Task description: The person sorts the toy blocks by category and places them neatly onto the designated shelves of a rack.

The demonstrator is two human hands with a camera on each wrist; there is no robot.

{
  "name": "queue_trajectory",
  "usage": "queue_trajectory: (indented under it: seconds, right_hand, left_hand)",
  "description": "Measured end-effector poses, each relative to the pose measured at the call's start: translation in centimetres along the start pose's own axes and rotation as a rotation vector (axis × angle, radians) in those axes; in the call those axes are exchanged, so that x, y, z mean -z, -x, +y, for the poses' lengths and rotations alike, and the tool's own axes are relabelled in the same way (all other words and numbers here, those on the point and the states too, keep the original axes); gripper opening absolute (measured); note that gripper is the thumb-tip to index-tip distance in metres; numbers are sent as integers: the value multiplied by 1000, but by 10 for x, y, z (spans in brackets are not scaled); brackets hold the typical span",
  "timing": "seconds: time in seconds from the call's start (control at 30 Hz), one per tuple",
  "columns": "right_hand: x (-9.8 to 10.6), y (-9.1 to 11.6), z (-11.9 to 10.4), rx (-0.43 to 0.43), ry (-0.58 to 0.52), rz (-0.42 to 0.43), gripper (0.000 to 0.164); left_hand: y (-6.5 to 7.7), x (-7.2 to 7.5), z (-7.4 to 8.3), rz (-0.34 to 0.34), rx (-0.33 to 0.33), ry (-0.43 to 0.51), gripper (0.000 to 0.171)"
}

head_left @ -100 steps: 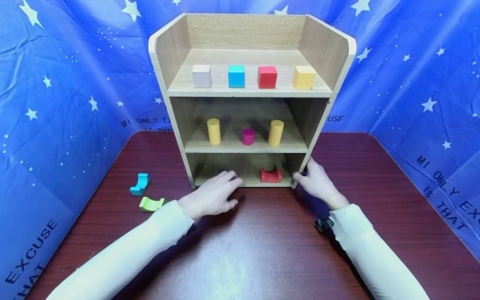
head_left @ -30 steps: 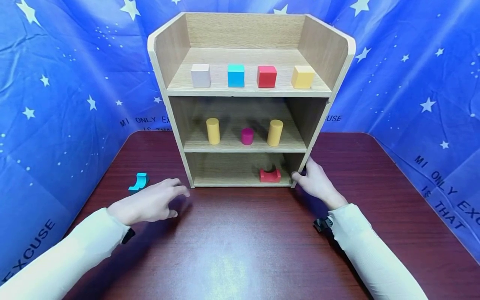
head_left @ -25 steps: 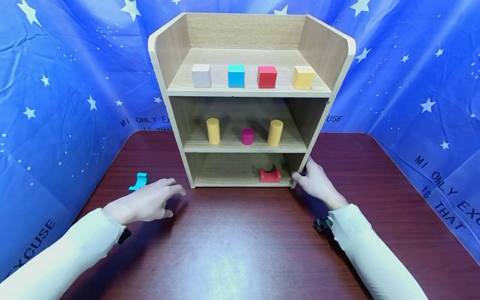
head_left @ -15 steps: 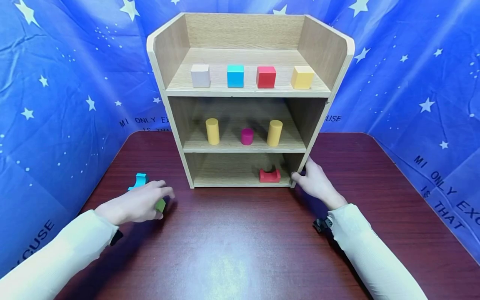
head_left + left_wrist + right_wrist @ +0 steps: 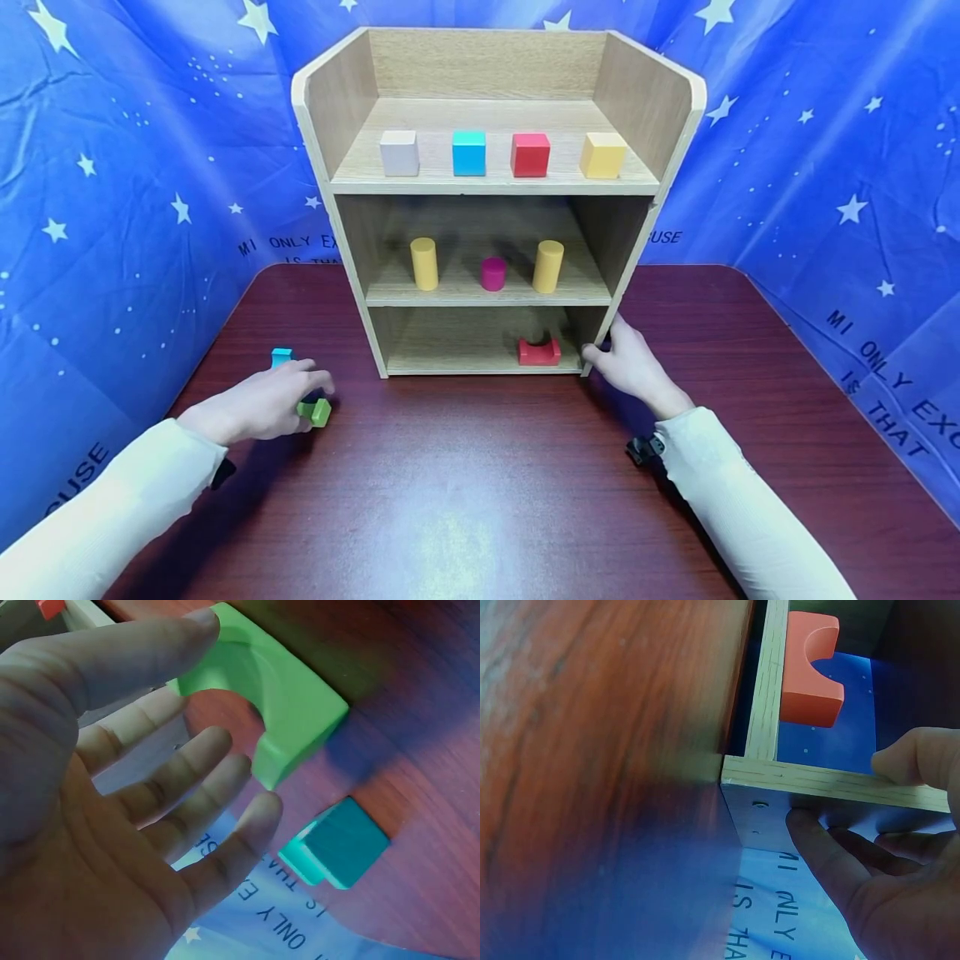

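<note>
My left hand (image 5: 258, 404) is over the table's left side, fingers loosely spread around a green arch-shaped block (image 5: 320, 412). In the left wrist view the thumb overlaps the green block's edge, while the other fingers are apart from each other. Just behind that hand lies a blue arch-shaped block (image 5: 281, 357), partly hidden by it. My right hand (image 5: 636, 367) grips the lower right side panel of a wooden shelf (image 5: 487, 301), thumb on the inside and fingers on the outside. Near this panel, a red arch-shaped block (image 5: 538, 352) sits on the bottom board.
White, blue, red and yellow cubes line the top shelf, the blue cube (image 5: 469, 155) among them. On the middle board stand two yellow cylinders (image 5: 424, 265) and a short magenta cylinder (image 5: 492, 275). A blue star-printed curtain (image 5: 135, 167) surrounds the dark wood table (image 5: 480, 483).
My left hand has moved left from in front of the bottom board to the green block, now covering part of the blue block too. My right hand keeps its hold on the shelf.
</note>
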State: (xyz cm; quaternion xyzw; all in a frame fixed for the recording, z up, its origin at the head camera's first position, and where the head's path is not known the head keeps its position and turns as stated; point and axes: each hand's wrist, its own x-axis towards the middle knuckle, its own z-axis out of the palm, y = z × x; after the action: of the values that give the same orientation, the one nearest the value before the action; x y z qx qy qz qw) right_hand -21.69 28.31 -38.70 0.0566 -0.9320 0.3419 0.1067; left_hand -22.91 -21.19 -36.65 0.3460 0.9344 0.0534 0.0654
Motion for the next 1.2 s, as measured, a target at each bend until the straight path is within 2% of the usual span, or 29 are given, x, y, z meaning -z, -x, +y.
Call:
queue_trajectory:
  seconds: [0.3,0.7,0.83,1.0,1.2]
  right_hand:
    - [0,0,-1,1,3,0,46]
    - [0,0,0,10,8,-1,48]
    - [0,0,0,6,11,-1,48]
    - [1,0,-1,1,10,-1,48]
    - [1,0,-1,-5,11,-3,48]
  left_hand:
    - [-2,-10,-6,-18,-25,62,38]
    - [-3,-14,-3,-13,-34,57,33]
    - [-4,-17,-4,-5,-43,47,36]
    - [-4,-16,-4,6,-64,79,45]
    - [-5,-19,-5,5,-55,92,48]
